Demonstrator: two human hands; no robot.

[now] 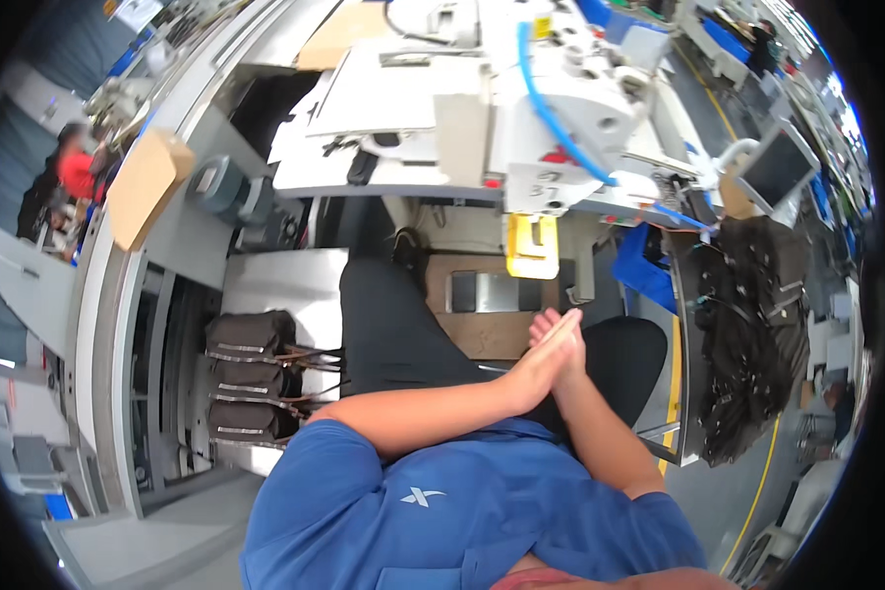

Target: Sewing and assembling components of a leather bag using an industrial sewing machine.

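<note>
My left hand (542, 363) rests palm to palm against my right hand (572, 362) over my lap; neither holds an object. The left fingers are stretched out, and the right fingers show partly behind them, slightly apart. Just beyond them is a yellow guard or housing (531, 258) below the white industrial machine (585, 123) with a blue hose. A metal pedal (482, 293) lies below on a brown board. To my left, several dark pouches with straps (249, 383) lie on a white surface (285, 280).
A dark fabric pile (752, 339) sits at right near a blue bin (639, 265) and a screen (777, 167). A cardboard piece (147, 187) leans left of the white worktable (364, 108). A co-worker in red and black (74, 172) is at far left.
</note>
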